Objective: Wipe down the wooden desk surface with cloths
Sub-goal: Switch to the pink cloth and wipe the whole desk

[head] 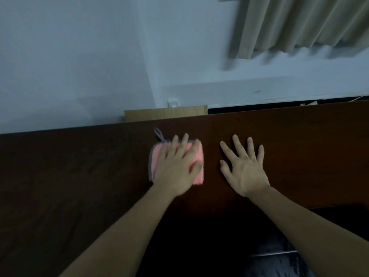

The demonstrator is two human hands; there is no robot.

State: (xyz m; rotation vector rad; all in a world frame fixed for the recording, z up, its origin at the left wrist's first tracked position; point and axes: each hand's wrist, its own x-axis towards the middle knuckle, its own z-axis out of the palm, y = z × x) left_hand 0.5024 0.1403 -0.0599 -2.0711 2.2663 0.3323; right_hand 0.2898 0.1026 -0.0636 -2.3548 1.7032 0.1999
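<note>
Pink cloth (156, 158) under L hand (175, 170), R hand (244, 166) flat on desk (79, 166)

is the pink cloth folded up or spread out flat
Folded, it seems: the pink cloth forms a compact pad barely wider than the left hand pressing it on the desk.

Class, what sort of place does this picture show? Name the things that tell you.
Probably a room in a home or dormitory: a dark wooden desk stands against a plain white wall, with beige curtains hanging above.
</note>
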